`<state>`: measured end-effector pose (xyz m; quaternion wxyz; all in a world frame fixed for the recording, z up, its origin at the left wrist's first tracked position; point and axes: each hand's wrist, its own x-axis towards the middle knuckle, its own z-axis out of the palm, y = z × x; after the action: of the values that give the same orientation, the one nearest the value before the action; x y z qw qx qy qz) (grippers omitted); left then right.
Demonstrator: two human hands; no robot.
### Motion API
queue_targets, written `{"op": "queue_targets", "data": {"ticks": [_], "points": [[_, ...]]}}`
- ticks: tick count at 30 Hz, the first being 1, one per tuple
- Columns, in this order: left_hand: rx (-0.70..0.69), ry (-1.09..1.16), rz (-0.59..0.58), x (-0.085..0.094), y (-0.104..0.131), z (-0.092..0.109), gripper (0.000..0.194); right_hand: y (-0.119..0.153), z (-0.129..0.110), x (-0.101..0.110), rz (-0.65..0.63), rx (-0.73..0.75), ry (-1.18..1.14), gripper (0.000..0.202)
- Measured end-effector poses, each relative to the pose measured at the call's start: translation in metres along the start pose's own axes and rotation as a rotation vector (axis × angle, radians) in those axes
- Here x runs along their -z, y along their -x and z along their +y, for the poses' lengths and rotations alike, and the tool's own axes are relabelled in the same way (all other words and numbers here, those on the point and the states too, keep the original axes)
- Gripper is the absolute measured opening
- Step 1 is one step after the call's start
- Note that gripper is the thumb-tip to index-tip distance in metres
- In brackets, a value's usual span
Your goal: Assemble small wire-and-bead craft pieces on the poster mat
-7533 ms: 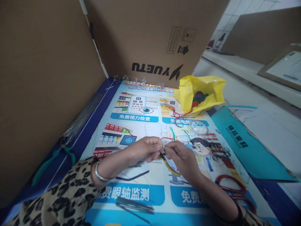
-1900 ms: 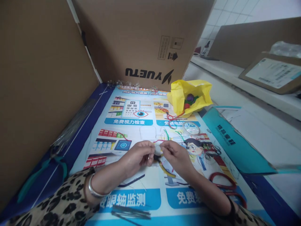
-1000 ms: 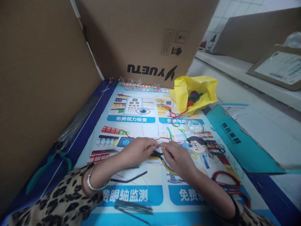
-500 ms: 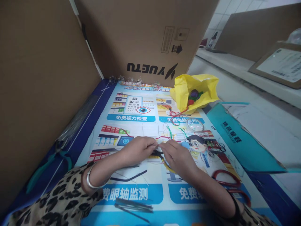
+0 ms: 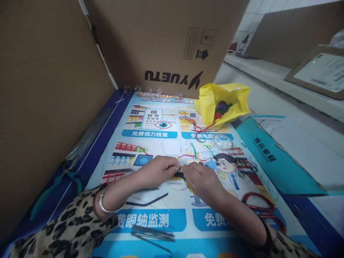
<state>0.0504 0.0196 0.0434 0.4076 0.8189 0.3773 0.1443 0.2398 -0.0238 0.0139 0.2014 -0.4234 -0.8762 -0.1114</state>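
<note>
My left hand (image 5: 161, 168) and my right hand (image 5: 201, 179) meet over the middle of the printed poster, thumbs and fingertips pinched together. What sits between the fingertips is too small and too covered to make out. Just below them shows a black-headed tool with a yellow handle (image 5: 179, 175), like small pliers, mostly covered by my right hand; whether that hand grips it I cannot tell. A thin wire loop (image 5: 177, 189) curves under the hands. Beyond the fingers lie red thread (image 5: 186, 156) and green thread (image 5: 194, 150).
A yellow bag (image 5: 206, 104) holds coloured thread balls. Clear round case (image 5: 223, 142), red-handled scissors (image 5: 259, 202) and teal cardboard (image 5: 258, 154) are to the right. Dark wire pieces (image 5: 153, 233) lie in front; teal-handled pliers (image 5: 66, 173) at left. Cardboard walls (image 5: 166, 39) stand behind and left.
Both hands stay almost in place, fingertips still together. My right hand has shifted slightly, and less of the yellow handle shows beneath it.
</note>
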Motion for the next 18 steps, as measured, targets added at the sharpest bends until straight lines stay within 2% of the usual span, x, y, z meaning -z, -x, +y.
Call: {"op": "queue_targets", "data": {"ticks": [10,18], "points": [[-0.02,-0.116,0.021,0.0007,0.0003,0.0044,0.024,0.002,-0.0039,-0.0024,0.075,0.07,0.118,0.017],[-0.037,-0.177,0.029,-0.0001,0.0013,0.0039,0.025,-0.0026,-0.0082,0.0035,0.048,0.086,0.181,0.014]]}}
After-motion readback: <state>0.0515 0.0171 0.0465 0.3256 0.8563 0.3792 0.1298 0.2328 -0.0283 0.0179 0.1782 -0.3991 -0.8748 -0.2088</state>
